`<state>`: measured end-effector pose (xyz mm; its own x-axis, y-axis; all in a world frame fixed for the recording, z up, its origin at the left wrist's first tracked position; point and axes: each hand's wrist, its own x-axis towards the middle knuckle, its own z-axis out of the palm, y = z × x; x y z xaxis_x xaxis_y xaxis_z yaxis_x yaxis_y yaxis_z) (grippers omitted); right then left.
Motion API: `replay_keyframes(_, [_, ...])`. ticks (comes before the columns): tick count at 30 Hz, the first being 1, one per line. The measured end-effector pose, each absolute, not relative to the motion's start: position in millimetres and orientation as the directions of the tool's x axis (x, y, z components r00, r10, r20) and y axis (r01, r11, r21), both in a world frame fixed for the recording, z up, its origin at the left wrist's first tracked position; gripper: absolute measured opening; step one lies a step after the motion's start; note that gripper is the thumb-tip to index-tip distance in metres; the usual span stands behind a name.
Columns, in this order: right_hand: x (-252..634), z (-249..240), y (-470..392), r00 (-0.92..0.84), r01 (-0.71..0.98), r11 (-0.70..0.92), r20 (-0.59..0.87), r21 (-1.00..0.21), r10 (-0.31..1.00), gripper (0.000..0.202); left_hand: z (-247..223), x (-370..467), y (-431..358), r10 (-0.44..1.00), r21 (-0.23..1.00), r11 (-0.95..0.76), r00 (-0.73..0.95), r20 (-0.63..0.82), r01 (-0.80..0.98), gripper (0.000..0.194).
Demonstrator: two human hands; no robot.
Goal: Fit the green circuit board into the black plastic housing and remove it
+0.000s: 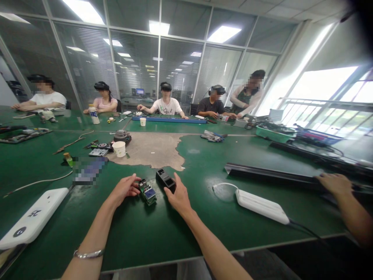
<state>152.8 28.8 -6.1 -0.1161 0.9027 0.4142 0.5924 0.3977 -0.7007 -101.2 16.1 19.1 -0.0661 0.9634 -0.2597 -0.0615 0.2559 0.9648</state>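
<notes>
A green circuit board (148,193) with a small blue-grey screen lies on the green table in front of me. My left hand (126,188) is just left of it, fingers loosely bent and thumb apart; whether the fingertips touch the board's edge is hard to tell. To the board's right is a black plastic housing (165,179) with rectangular openings. My right hand (179,194) grips that housing from its right side, thumb at the near end and fingers along the far side.
White power banks (35,217) (260,205) lie left and right. A paper cup (119,149) and electronic parts stand beyond on a bare brown patch (151,149). Another person's hand (335,182) rests on a long black strip (268,175). Several people sit across the table.
</notes>
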Motion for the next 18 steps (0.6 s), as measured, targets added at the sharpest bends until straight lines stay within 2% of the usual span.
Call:
replay_keyframes(3, [151,-7,26,-0.111,0.617,0.430,0.467,-0.659,0.877,0.083,19,-101,16,0.965,0.966,0.252,-0.062,-0.256,-0.058,0.049])
replay_keyframes(6, [150,-6,24,-0.095,0.611,0.448,0.502,-0.653,0.860,0.078,19,-101,15,0.968,0.969,0.242,-0.055,-0.244,-0.052,0.049])
replay_keyframes(10, [150,-3,24,-0.097,0.568,0.447,0.484,-0.691,0.870,0.067,19,-100,14,0.970,0.971,0.234,-0.056,-0.237,-0.048,0.048])
replay_keyframes(18, [132,31,3,-0.099,0.355,0.484,0.483,-0.800,0.870,0.069,16,-102,15,0.978,0.978,0.198,-0.058,-0.202,-0.069,0.048])
